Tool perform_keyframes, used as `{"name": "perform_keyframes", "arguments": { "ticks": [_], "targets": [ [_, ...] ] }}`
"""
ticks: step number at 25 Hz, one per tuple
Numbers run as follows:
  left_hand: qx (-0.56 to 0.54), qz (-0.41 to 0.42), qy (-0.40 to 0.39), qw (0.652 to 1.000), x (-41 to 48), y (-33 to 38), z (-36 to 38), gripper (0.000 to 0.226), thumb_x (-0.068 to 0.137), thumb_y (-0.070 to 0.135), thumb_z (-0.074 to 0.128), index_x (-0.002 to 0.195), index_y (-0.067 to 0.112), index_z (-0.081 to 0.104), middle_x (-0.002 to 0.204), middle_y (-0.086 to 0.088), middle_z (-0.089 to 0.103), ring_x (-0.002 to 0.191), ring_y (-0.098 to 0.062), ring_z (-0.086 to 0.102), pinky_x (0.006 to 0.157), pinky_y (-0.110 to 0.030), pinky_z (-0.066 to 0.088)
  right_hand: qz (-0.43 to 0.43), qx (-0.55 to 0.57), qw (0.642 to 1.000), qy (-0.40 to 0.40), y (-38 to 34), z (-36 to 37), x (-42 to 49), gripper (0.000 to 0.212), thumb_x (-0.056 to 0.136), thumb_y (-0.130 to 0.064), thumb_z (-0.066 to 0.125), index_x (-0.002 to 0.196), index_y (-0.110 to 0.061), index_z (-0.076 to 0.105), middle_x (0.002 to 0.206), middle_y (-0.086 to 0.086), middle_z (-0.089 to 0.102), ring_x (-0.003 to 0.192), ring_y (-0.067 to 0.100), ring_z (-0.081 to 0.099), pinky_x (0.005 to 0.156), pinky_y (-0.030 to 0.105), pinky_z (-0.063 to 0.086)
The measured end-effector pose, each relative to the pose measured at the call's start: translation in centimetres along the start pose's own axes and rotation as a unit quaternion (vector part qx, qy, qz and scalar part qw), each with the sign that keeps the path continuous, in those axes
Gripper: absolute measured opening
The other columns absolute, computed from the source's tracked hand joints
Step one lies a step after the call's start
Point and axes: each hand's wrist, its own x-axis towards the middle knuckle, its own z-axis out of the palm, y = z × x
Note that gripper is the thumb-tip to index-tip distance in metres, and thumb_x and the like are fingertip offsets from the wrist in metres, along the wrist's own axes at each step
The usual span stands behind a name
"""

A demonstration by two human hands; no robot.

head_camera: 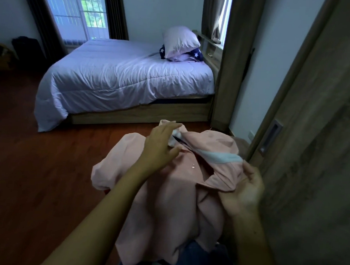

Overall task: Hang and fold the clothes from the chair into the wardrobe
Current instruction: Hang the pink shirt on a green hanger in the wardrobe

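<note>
Hands on a pink shirt [165, 203]: right hand [246, 188] gripping the collar [224, 176], left hand [161, 148] open, fingers straight, at the neckline. Likely straightening for hanging; hanger needed next.

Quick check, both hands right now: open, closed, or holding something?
Left hand: open, straight fingers on the pink shirt.
Right hand: grips the pink shirt by its collar.

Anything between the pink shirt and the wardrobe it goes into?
Likely the sliding door, right of the pink shirt: no opening shows. The right hand grips the shirt, the left hand rests on it.
</note>
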Motion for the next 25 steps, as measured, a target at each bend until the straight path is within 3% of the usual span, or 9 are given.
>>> {"name": "perform_keyframes", "arguments": {
  "ticks": [4, 6, 8, 9, 12, 14, 18, 21, 25],
  "targets": [
    [0.106, 0.001, -0.133, 0.985, 2.6, 1.2, 1.3, 0.056, 0.080, 0.031, 0.067, 0.133, 0.030, 0.050, 0.152, 0.002, 0.033, 0.143, -0.019, 0.020, 0.110, -0.039, 0.020, 0.019, -0.145, 0.983, 0.110, 0.1, -0.4, -0.1, 0.053, 0.074, -0.028, 0.065, 0.123, -0.009, 0.057, 0.113, 0.013, 0.066, 0.093, 0.023, 0.067, 0.066, 0.028, 0.056],
    [0.114, 0.023, -0.111, 0.987, 3.4, 1.6, 1.8, 0.031, 0.082, 0.029, 0.062, 0.111, 0.020, 0.066, 0.139, -0.001, 0.051, 0.137, -0.022, 0.035, 0.104, -0.038, 0.027, -0.014, -0.250, 0.956, 0.152, -0.2, -0.6, 0.3, 0.029, 0.085, -0.017, 0.059, 0.113, -0.011, 0.061, 0.113, 0.015, 0.064, 0.093, 0.023, 0.064, 0.069, 0.030, 0.055],
    [0.112, 0.065, -0.054, 0.990, 3.8, 2.2, 1.7, 0.029, 0.082, 0.031, 0.048, 0.090, 0.012, 0.068, 0.104, -0.007, 0.069, 0.108, -0.028, 0.061, 0.090, -0.038, 0.037, -0.054, -0.403, 0.892, 0.199, -0.6, -0.1, 0.3, 0.021, 0.087, -0.008, 0.056, 0.105, -0.016, 0.060, 0.116, 0.014, 0.061, 0.091, 0.021, 0.061, 0.075, 0.036, 0.053],
    [0.105, 0.081, -0.040, 0.990, 3.9, 2.4, 1.5, 0.030, 0.082, 0.032, 0.044, 0.085, 0.011, 0.066, 0.088, -0.008, 0.070, 0.091, -0.030, 0.064, 0.084, -0.037, 0.037, -0.082, -0.488, 0.844, 0.204, -0.8, 0.2, 0.2, 0.031, 0.086, -0.005, 0.057, 0.113, -0.021, 0.054, 0.120, 0.011, 0.057, 0.089, 0.018, 0.059, 0.072, 0.034, 0.052],
    [0.033, 0.106, -0.068, 0.992, 3.8, 4.0, 0.2, 0.015, 0.084, 0.026, 0.053, 0.086, 0.013, 0.061, 0.077, -0.002, 0.066, 0.077, -0.026, 0.061, 0.076, -0.035, 0.040, -0.154, -0.670, 0.723, 0.065, -1.3, 1.0, 0.1, 0.071, 0.080, -0.011, 0.066, 0.138, -0.036, 0.032, 0.140, -0.003, 0.033, 0.118, 0.016, 0.043, 0.090, 0.039, 0.047],
    [-0.008, 0.127, -0.089, 0.988, 3.9, 5.3, -0.8, 0.010, 0.084, 0.022, 0.061, 0.086, 0.014, 0.064, 0.078, 0.001, 0.067, 0.074, -0.018, 0.061, 0.070, -0.031, 0.042, -0.170, -0.735, 0.656, -0.012, -1.3, 1.6, 0.2, 0.066, 0.079, -0.025, 0.069, 0.135, -0.038, 0.037, 0.136, -0.009, 0.035, 0.126, 0.014, 0.035, 0.102, 0.039, 0.036],
    [-0.016, 0.157, -0.059, 0.986, 3.8, 6.7, -2.6, 0.007, 0.081, 0.024, 0.067, 0.081, 0.017, 0.066, 0.074, 0.005, 0.065, 0.068, -0.009, 0.056, 0.062, -0.024, 0.040, -0.209, -0.692, 0.691, -0.018, -0.8, 2.4, 0.0, 0.035, 0.080, -0.043, 0.067, 0.102, -0.017, 0.061, 0.094, 0.001, 0.065, 0.086, 0.017, 0.062, 0.075, 0.041, 0.055],
    [0.024, 0.134, -0.041, 0.990, 2.6, 4.8, -3.1, 0.013, 0.081, 0.034, 0.068, 0.077, 0.024, 0.061, 0.066, 0.010, 0.055, 0.067, -0.009, 0.051, 0.059, -0.024, 0.032, -0.313, -0.671, 0.672, -0.021, -0.7, 3.5, -0.8, 0.023, 0.083, -0.029, 0.068, 0.079, -0.008, 0.059, 0.079, 0.004, 0.059, 0.072, 0.014, 0.055, 0.059, 0.022, 0.044],
    [0.140, 0.072, -0.052, 0.986, -0.3, 1.2, -2.6, 0.033, 0.080, 0.051, 0.053, 0.087, 0.022, 0.069, 0.097, 0.001, 0.060, 0.098, -0.024, 0.049, 0.072, -0.030, 0.024, -0.375, -0.618, 0.691, 0.000, -0.6, 5.2, -2.1, 0.023, 0.085, -0.016, 0.066, 0.068, -0.005, 0.056, 0.069, 0.009, 0.055, 0.063, 0.015, 0.049, 0.054, 0.020, 0.036]
  ]
}}
